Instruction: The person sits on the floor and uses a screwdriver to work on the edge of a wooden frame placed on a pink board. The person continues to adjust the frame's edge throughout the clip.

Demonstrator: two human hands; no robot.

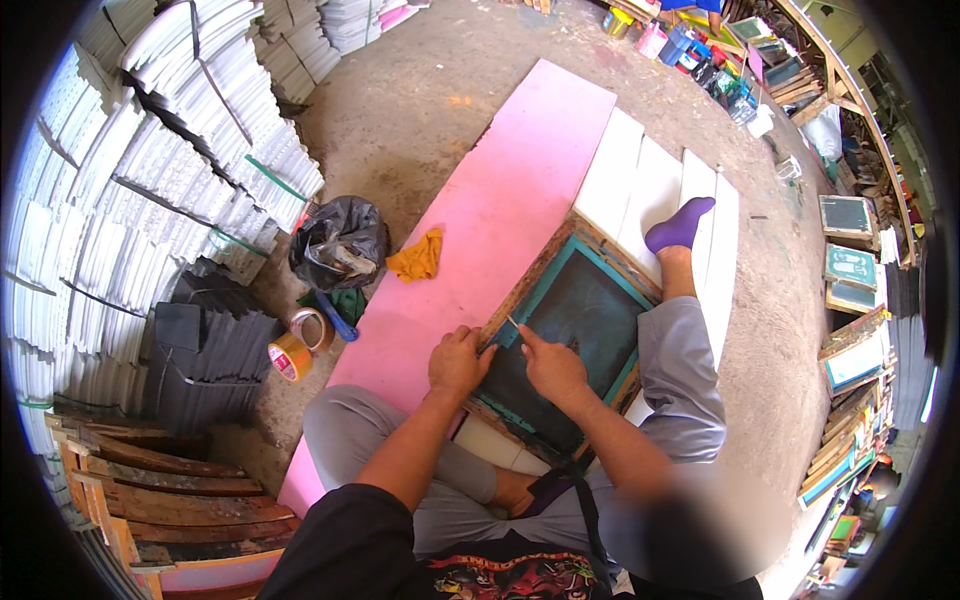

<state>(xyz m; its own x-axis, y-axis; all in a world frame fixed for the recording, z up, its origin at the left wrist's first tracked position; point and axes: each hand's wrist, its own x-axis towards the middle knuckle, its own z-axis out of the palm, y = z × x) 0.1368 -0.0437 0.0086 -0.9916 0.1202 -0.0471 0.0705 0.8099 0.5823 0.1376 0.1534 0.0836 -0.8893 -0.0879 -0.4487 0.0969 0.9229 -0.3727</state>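
A screen-printing frame [598, 300] with dark mesh, teal borders and worn wooden edges lies tilted across my lap. My left hand [460, 362] grips its left wooden edge, the thumb pointing toward the mesh. Just right of that, my right hand [553, 367] is closed around a thin, pale-tipped tool [513, 322]; the fingers hide most of it, so its kind is unclear. The tip meets the frame along its left border. Under the frame are a long pink board [500, 170] and white boards [627, 160]. A purple-socked foot [684, 224] rests on the white boards.
An orange cloth [417, 255] lies on the pink board. Beside it on the floor are a black plastic bag [342, 240] and tape rolls [290, 357]. Tall stacks of white sheets [140, 210] line the left; wooden frames [180, 490] sit lower left. More screens [850, 265] stand at right.
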